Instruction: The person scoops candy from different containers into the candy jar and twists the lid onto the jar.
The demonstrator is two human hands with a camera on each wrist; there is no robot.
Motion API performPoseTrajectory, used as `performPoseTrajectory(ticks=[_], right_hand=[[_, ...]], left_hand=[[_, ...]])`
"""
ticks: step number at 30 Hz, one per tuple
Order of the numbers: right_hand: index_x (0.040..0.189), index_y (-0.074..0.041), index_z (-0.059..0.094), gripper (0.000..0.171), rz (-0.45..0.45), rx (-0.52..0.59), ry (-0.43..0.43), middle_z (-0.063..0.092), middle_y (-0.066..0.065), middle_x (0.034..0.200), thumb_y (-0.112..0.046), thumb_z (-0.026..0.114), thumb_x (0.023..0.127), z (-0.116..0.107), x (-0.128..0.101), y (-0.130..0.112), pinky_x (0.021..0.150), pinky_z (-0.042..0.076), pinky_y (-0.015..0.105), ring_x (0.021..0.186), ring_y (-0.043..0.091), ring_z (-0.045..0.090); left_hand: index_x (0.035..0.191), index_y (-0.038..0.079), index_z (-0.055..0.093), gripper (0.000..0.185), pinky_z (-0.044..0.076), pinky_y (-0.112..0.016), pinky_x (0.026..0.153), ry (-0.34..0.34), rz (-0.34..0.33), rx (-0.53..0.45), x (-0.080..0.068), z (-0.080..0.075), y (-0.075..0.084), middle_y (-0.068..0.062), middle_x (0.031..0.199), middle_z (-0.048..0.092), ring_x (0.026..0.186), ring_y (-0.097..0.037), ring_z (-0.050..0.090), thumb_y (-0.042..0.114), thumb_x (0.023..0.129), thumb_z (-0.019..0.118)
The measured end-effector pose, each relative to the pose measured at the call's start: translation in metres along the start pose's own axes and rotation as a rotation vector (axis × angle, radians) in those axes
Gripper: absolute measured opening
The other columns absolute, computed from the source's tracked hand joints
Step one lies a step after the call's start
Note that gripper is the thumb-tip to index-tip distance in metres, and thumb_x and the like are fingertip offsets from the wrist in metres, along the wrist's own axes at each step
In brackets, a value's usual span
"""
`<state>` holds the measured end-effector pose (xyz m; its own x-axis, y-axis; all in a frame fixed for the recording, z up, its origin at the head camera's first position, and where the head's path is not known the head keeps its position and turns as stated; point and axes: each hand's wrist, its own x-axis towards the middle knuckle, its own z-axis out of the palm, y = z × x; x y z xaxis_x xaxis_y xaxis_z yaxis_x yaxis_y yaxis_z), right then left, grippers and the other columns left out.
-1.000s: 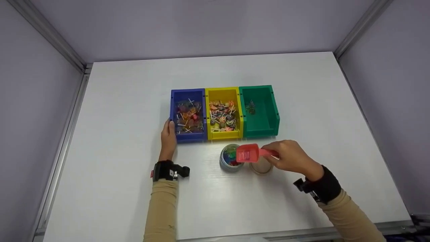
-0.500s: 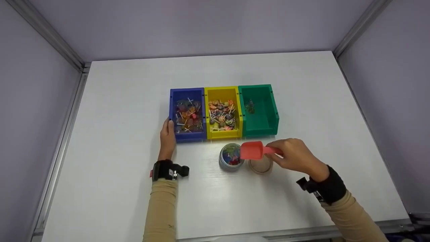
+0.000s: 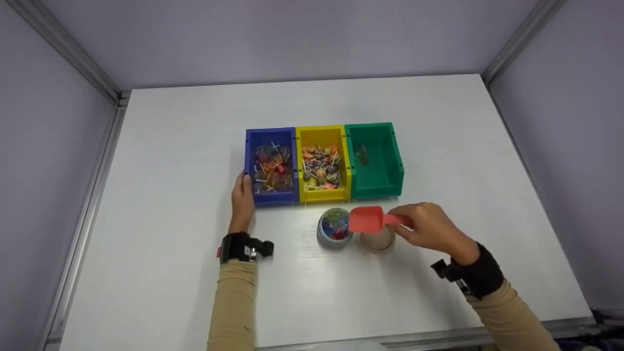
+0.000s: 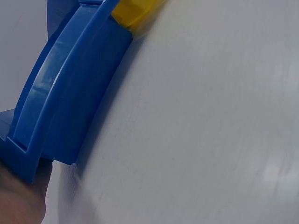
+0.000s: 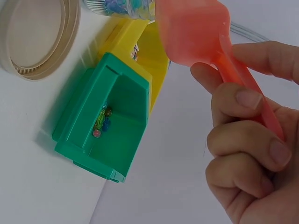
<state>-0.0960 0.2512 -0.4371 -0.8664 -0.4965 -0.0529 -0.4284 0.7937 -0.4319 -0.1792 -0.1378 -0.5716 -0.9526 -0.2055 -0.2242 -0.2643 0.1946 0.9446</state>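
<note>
My right hand (image 3: 407,222) grips the handle of a red scoop (image 3: 368,219), whose bowl hovers between a small round jar (image 3: 333,229) of coloured candies and a beige lid (image 3: 378,241) lying flat on the table. The right wrist view shows the scoop (image 5: 194,32) from below, my fingers (image 5: 243,140) curled round its handle. My left hand (image 3: 245,183) rests with straight fingers against the left front corner of the blue bin (image 3: 271,165). The left wrist view shows that blue bin (image 4: 70,107) close up.
The blue bin, a yellow bin (image 3: 321,163) and a green bin (image 3: 374,161) stand side by side on the white table (image 3: 170,146). The first two hold many lollipops; the green one (image 5: 107,126) holds a few candies. Grey walls enclose the table.
The scoop has shifted a little to the right, off the jar's mouth, and its bowl has turned so the inside no longer shows. My left hand has stayed put.
</note>
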Motion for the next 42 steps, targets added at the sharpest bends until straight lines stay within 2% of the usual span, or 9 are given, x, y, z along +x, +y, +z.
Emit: performPoseTrajectory(ticks=[5, 12, 17, 24, 32, 42], right_hand=[[0.096, 0.0, 0.073, 0.015, 0.012, 0.048, 0.029, 0.066, 0.005, 0.067, -0.009, 0.069, 0.085, -0.001, 0.001, 0.005, 0.054, 0.038, 0.017, 0.057, 0.005, 0.043], [0.094, 0.001, 0.072, 0.012, 0.016, 0.085, 0.126, 0.051, 0.002, 0.056, -0.006, 0.068, 0.085, 0.001, 0.004, 0.016, 0.051, 0.03, 0.016, 0.053, 0.002, 0.034], [0.099, 0.004, 0.069, 0.018, 0.098, 0.095, 0.158, 0.051, 0.005, 0.056, -0.009, 0.069, 0.086, 0.002, 0.007, 0.022, 0.052, 0.028, 0.018, 0.053, 0.006, 0.035], [0.096, 0.006, 0.068, 0.016, 0.189, 0.107, 0.22, 0.045, 0.005, 0.054, -0.008, 0.068, 0.087, 0.007, 0.013, 0.03, 0.052, 0.026, 0.019, 0.051, 0.008, 0.033], [0.103, 0.009, 0.067, 0.022, 0.281, 0.136, 0.281, 0.06, 0.017, 0.063, -0.007, 0.064, 0.089, 0.019, 0.027, 0.042, 0.052, 0.03, 0.022, 0.054, 0.01, 0.04], [0.103, 0.011, 0.067, 0.026, 0.354, 0.157, 0.306, 0.064, 0.022, 0.071, -0.011, 0.062, 0.091, 0.031, 0.043, 0.055, 0.053, 0.033, 0.026, 0.057, 0.019, 0.047]], left_hand=[[0.152, 0.0, 0.023, 0.055, 0.02, -0.042, 0.127, -0.016, -0.017, -0.002, -0.002, 0.0, 0.0, -0.019, 0.159, 0.026, 0.151, -0.031, 0.022, 0.031, 0.107, 0.029], [0.154, 0.003, 0.018, 0.058, 0.019, -0.042, 0.127, -0.041, -0.046, 0.007, -0.003, 0.0, 0.002, -0.017, 0.161, 0.021, 0.152, -0.03, 0.018, 0.036, 0.106, 0.026], [0.154, 0.003, 0.019, 0.058, 0.019, -0.042, 0.127, -0.036, -0.046, 0.003, -0.003, 0.0, 0.002, -0.017, 0.161, 0.022, 0.152, -0.03, 0.019, 0.035, 0.107, 0.027], [0.154, 0.004, 0.02, 0.058, 0.019, -0.042, 0.127, -0.041, -0.047, 0.01, -0.004, 0.0, 0.003, -0.016, 0.161, 0.023, 0.152, -0.029, 0.02, 0.036, 0.106, 0.027], [0.153, 0.002, 0.021, 0.057, 0.019, -0.042, 0.127, -0.027, -0.035, 0.006, -0.003, -0.001, 0.004, -0.018, 0.16, 0.024, 0.151, -0.031, 0.021, 0.034, 0.107, 0.027], [0.152, 0.0, 0.023, 0.056, 0.021, -0.044, 0.126, -0.019, -0.023, 0.011, -0.003, 0.0, 0.003, -0.02, 0.159, 0.025, 0.15, -0.033, 0.022, 0.032, 0.107, 0.028]])
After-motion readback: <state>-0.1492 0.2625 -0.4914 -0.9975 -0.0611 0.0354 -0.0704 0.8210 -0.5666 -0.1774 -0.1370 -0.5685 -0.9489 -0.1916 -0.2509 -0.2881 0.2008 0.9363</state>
